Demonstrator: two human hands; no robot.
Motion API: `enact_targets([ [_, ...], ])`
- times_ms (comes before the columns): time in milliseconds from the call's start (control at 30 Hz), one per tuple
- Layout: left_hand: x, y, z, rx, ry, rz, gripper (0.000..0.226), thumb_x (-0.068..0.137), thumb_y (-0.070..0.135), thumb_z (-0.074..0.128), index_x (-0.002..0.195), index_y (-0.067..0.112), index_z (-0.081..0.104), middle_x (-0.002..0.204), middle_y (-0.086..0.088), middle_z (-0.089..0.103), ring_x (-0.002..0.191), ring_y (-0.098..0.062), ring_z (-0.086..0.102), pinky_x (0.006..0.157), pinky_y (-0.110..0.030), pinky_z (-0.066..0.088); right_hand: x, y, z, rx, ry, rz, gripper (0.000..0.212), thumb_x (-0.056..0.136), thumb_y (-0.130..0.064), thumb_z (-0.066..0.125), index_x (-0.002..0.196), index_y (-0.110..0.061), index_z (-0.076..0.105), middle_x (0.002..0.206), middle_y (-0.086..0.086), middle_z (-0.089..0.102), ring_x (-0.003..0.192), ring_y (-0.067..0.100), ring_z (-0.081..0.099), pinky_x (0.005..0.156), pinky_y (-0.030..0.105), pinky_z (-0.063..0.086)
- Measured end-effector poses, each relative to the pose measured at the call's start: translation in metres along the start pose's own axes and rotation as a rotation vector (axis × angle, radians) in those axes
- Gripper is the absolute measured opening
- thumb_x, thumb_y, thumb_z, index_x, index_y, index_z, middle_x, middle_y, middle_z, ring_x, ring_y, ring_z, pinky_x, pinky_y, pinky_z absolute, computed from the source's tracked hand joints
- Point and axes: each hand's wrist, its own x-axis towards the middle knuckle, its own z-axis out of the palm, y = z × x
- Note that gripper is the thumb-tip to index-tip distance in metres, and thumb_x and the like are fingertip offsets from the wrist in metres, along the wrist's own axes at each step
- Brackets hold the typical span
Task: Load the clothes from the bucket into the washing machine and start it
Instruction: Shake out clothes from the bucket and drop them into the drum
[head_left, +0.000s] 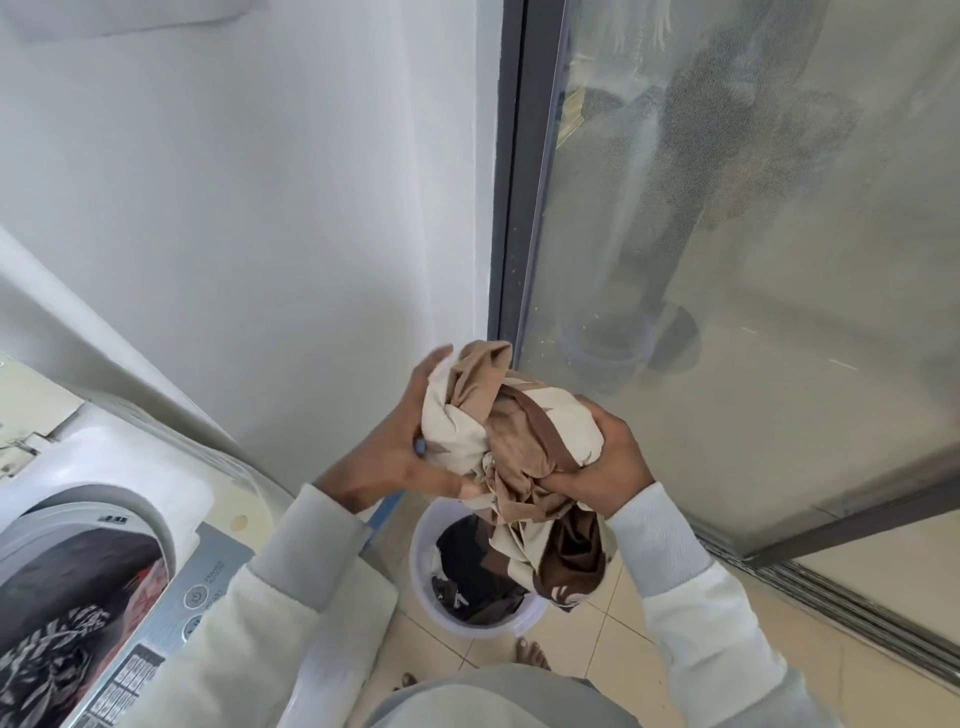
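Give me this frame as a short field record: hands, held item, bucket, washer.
left hand: gripping the bundle's left side
right hand: gripping its right side
held item: bunched cream-and-brown cloth, tail hanging down over the bucket
bucket: white, on the tiled floor, dark clothes inside
washing machine: top-loader at left, lid open, patterned clothes already in the drum

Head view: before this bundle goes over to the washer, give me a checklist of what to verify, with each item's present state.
1. Both hands grip the bundle of cloth: left hand, right hand: ok.
2. Bundle clear of the bucket: not ok, its tail hangs down to the rim.
3. Washing machine lid open: ok.
4. Room left in the drum: cannot tell; patterned clothes already lie inside.
5. Bucket emptied: not ok, dark clothes remain.
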Motion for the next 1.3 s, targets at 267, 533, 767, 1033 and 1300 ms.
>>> enact_targets([
  [267,0.003,0.005,0.032,0.232,0.239,0.135,0.126,0.032,0.052,0.094,0.144,0.04,0.037,0.133,0.022,0.054,0.122,-0.004,0.053,0.096,-0.039,0.051,0.003,-0.048,0.007,-0.481,-0.065,-0.086,0.073,0.046,-0.061,0.068,0.116,-0.053,0.048,0.093,-0.022,0.066,0.086,0.008,0.064,0.075,0.02,0.046],
  [533,0.006,-0.019,0.028,-0.448,0.543,0.03,0.067,0.036,0.031,0.091,0.099,0.025,0.069,0.092,0.006,0.075,0.086,-0.011,0.071,0.069,-0.018,0.053,0.01,-0.055,-0.025,-0.089,-0.097,-0.254,0.107,0.04,-0.054,0.091,0.134,-0.05,0.041,0.13,-0.017,0.055,0.125,0.015,0.053,0.107,0.043,0.042],
  [767,0.014,-0.01,0.056,-0.818,0.521,-0.098,0.044,0.051,0.032,0.074,0.093,0.024,0.064,0.072,0.011,0.073,0.068,-0.011,0.071,0.057,-0.027,0.056,0.006,-0.021,-0.003,0.301,-0.122,-0.14,0.125,0.04,-0.034,0.097,0.144,-0.01,0.031,0.143,0.013,0.047,0.135,0.028,0.044,0.114,0.045,0.034],
  [1033,-0.004,-0.013,0.006,-0.549,0.13,0.061,0.124,0.047,0.01,0.093,0.149,0.026,0.024,0.134,-0.016,0.054,0.119,-0.036,0.058,0.095,-0.045,0.051,0.01,-0.011,0.003,0.26,0.059,-0.009,0.08,0.042,-0.024,0.089,0.118,-0.026,0.064,0.111,-0.006,0.072,0.107,0.013,0.067,0.096,0.034,0.053],
  [1300,0.009,-0.008,0.027,-0.5,0.538,-0.075,0.091,0.024,0.054,0.094,0.1,0.014,0.063,0.084,0.018,0.074,0.081,0.003,0.069,0.068,-0.024,0.057,0.034,-0.07,-0.006,-0.316,-0.237,-0.137,0.092,0.043,-0.057,0.077,0.125,-0.064,0.035,0.118,-0.018,0.061,0.108,0.013,0.06,0.095,0.04,0.052],
])
